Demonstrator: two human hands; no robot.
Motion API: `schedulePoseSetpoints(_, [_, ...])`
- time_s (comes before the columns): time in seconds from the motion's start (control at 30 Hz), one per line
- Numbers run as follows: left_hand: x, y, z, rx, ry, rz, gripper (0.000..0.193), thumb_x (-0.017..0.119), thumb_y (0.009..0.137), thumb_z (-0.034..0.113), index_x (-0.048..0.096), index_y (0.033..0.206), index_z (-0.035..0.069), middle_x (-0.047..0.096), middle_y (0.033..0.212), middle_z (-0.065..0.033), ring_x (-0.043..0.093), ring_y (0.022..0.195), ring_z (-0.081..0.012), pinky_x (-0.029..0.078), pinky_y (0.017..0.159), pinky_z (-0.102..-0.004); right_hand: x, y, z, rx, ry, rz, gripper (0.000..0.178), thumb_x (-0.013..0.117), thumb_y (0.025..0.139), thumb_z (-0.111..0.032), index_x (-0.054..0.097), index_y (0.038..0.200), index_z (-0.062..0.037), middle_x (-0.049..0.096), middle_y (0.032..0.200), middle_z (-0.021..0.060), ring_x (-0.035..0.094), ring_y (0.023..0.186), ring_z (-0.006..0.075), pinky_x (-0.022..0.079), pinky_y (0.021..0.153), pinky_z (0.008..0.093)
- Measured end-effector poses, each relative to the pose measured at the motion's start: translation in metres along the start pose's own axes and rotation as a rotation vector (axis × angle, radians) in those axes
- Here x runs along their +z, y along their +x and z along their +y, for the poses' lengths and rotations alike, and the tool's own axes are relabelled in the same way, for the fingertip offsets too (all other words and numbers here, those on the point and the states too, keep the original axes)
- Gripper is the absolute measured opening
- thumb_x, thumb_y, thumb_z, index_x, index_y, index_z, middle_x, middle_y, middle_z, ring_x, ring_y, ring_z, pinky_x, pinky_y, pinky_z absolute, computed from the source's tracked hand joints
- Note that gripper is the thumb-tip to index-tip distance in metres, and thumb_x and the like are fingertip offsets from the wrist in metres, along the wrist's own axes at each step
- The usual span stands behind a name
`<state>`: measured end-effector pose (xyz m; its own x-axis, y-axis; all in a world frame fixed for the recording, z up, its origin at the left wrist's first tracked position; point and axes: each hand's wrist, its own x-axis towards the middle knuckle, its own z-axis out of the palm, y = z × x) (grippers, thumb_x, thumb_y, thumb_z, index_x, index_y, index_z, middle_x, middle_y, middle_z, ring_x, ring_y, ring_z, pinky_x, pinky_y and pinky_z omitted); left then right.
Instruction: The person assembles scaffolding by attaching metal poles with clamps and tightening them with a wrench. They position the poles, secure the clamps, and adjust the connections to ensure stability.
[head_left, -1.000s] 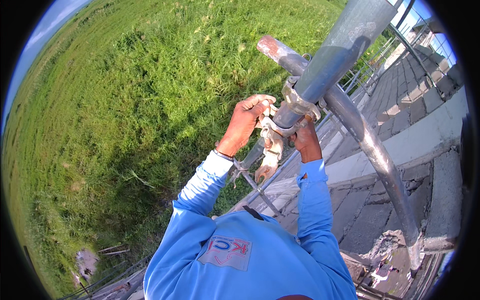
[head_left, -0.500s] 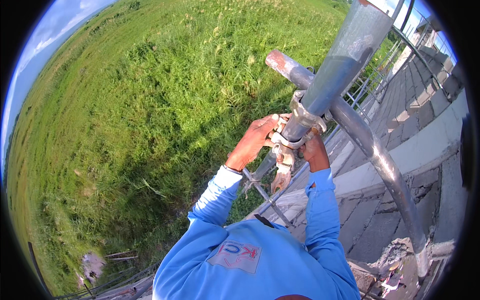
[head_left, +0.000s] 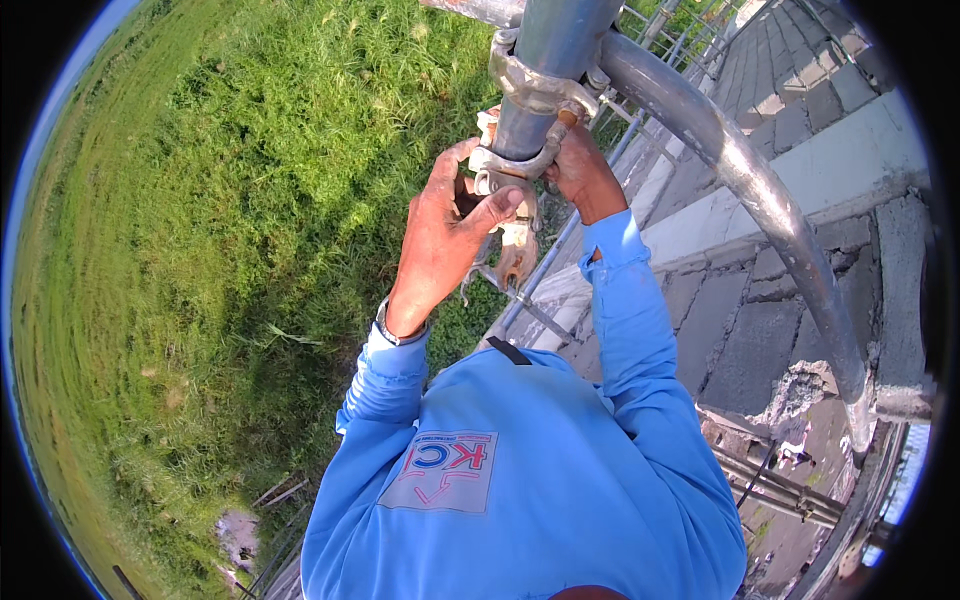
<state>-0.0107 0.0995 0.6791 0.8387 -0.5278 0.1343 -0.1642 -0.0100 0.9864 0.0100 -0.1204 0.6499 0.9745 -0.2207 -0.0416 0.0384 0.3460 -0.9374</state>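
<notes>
A thick grey scaffold tube [head_left: 565,45] comes down from the top of the view and ends between my hands. Near its lower end sits a metal scaffold coupler [head_left: 512,163], its open jaw [head_left: 517,250] hanging below. My left hand [head_left: 430,240] is closed on the coupler's left side, thumb in front and fingers curled behind. On the other side my right hand [head_left: 585,178] grips the coupler by its bolt, the fingertips hidden behind the tube. Just above, a second coupler [head_left: 535,85] clamps the tube beside a bent grey pipe [head_left: 735,155].
The bent pipe curves down on my right along a grey block wall [head_left: 750,340] with a pale concrete band [head_left: 800,160]. Thinner scaffold tubes [head_left: 545,315] cross below my hands. Green grass [head_left: 250,200] lies far below on the left. More poles [head_left: 775,480] run at lower right.
The view has shifted, so the tube and couplers appear higher and further left. My left hand has moved down the coupler, its thumb now across the front. The right hand stays at the coupler.
</notes>
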Motion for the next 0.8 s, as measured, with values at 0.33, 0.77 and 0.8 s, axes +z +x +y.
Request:
schedulePoseSetpoints(0.33, [-0.003,-0.002,-0.015,0.058,-0.355,-0.106,0.064,0.069,0.1,0.011,0.038,0.153,-0.005,0.073,0.104,-0.0117,0.068,0.085,-0.0144,0.056,0.082,-0.0334,0.002,-0.002,-0.001,-0.071,-0.071,-0.106,0.026,0.062,0.1,-0.038,0.065,0.109,-0.0139,0.064,0.077,-0.0063,0.054,0.05,0.0035,0.038,0.04,0.022])
schedulePoseSetpoints(0.77, [0.033,-0.014,-0.049,-0.097,-0.897,0.01,0.048,0.056,0.107,0.015,0.036,0.149,0.004,0.066,0.097,-0.0068,0.065,0.081,-0.0152,0.054,0.076,-0.0313,0.01,-0.009,-0.013,0.037,-0.044,0.075,0.019,0.06,0.098,-0.021,0.07,0.106,-0.0077,0.072,0.084,0.0006,0.068,0.062,0.0091,0.051,0.048,0.026])
schedulePoseSetpoints(0.8, [0.029,-0.014,-0.046,-0.076,-0.843,-0.009,0.05,0.056,0.107,0.016,0.036,0.151,0.003,0.067,0.097,-0.0071,0.065,0.078,-0.0138,0.054,0.074,-0.0284,0.012,-0.012,-0.012,0.031,-0.039,0.094,0.019,0.061,0.098,-0.021,0.07,0.107,-0.0071,0.073,0.086,0.0012,0.069,0.064,0.0096,0.053,0.049,0.0261])
